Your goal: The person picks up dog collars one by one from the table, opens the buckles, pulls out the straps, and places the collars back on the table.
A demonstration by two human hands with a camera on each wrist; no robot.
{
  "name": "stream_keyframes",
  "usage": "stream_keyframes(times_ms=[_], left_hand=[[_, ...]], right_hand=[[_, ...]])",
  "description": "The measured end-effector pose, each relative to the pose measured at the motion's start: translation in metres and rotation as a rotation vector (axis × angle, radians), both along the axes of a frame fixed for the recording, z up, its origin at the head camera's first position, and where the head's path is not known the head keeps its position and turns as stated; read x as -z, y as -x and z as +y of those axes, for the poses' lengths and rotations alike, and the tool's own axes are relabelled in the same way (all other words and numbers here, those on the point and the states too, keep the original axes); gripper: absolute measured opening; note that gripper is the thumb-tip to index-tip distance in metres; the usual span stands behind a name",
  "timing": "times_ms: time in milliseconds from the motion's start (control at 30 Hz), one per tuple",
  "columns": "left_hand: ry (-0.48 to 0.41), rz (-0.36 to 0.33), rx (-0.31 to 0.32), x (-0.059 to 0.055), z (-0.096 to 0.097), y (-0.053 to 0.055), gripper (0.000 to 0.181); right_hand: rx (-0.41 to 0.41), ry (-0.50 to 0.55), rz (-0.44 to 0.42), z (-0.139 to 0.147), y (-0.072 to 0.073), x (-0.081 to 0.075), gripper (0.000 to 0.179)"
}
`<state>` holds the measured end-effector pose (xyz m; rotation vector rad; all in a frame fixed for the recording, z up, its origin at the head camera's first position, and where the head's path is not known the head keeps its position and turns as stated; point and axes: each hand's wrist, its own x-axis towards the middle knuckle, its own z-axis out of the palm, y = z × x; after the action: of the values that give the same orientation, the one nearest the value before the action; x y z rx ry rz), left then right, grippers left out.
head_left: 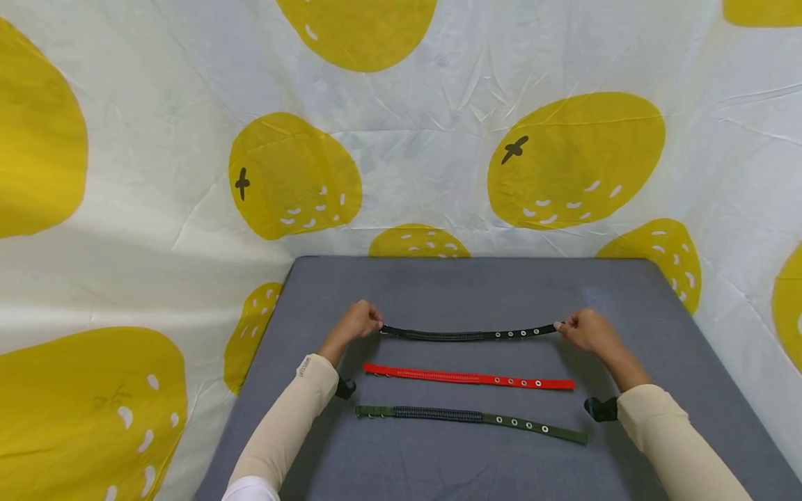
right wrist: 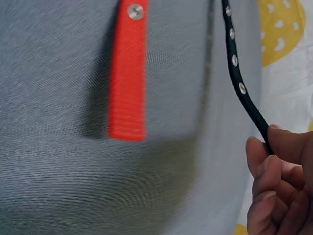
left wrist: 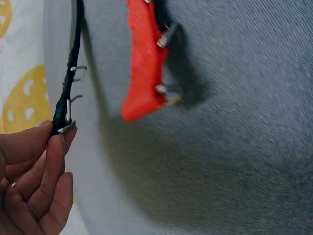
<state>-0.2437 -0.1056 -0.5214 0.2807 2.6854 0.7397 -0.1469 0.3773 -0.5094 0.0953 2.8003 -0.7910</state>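
Note:
A black collar (head_left: 447, 336) with metal eyelets stretches between my two hands, sagging slightly in the middle. My left hand (head_left: 360, 320) pinches its buckle end between thumb and fingers; the metal buckle (left wrist: 67, 127) shows at the fingertips in the left wrist view. At the other end, my right hand (head_left: 585, 330) pinches the plain tip past the eyelets (right wrist: 234, 60). Nearer to me, a red collar (head_left: 438, 376) lies across the table, its buckle end to the left. Below that lies a green collar (head_left: 532, 426) with a dark padded middle, roughly parallel to the red one.
The grey table (head_left: 470, 473) carries the collars and has rounded far corners. Behind it and at both sides hangs a white cloth (head_left: 426, 181) printed with large yellow fruit shapes. Dark straps (head_left: 601, 409) show at both wrists.

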Motion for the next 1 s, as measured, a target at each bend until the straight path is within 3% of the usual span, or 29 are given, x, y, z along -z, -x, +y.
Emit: stream_keyframes(times_ms=[300,467,700,1000], left_hand=[[-0.032,-0.046,0.01,0.014,-0.009,0.001,0.006],[-0.016,-0.028,0.009,0.016,-0.012,0.002,0.007],[0.011,-0.019,0.034,0.022,-0.011,-0.007,0.008],[0.024,-0.013,-0.01,0.011,-0.012,-0.001,0.009]], right_hand=[[-0.008,-0.029,-0.164,0.006,-0.001,0.016,0.034],[-0.008,-0.036,-0.205,0.005,-0.001,0.018,0.034],[-0.002,-0.033,-0.231,0.007,-0.011,0.021,0.035],[0.025,-0.036,-0.25,0.004,-0.012,0.024,0.036]])
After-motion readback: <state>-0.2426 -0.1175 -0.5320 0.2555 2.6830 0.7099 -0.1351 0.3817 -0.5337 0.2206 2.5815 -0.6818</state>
